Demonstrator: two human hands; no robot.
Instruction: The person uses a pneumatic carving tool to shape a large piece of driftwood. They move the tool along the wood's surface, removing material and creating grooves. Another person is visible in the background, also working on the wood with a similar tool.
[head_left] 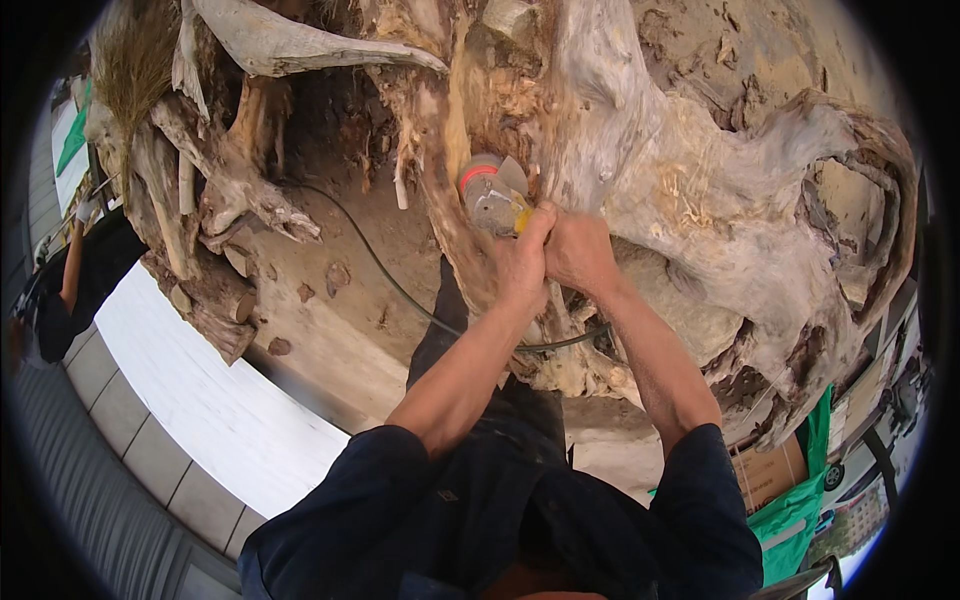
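Both my hands are closed side by side around the body of an angle grinder (493, 208), which is mostly hidden by my fingers. Its round, dusty disc end shows a red ring and a grey metal guard, with a bit of yellow next to my fingers. My left hand (522, 262) is on the left of the tool; my right hand (580, 248) presses against it from the right. The disc end sits in a hollow between two ridges of a large, weathered tree root (640, 110). Whether the disc is spinning I cannot tell.
A dark cord (375, 262) runs over the sandy ground and passes under my forearms. Jagged root branches (300, 45) rise at the upper left. A white sheet (215, 365) lies at the left. Another person (65, 300) is at the far left. Green sheeting (790, 525) hangs lower right.
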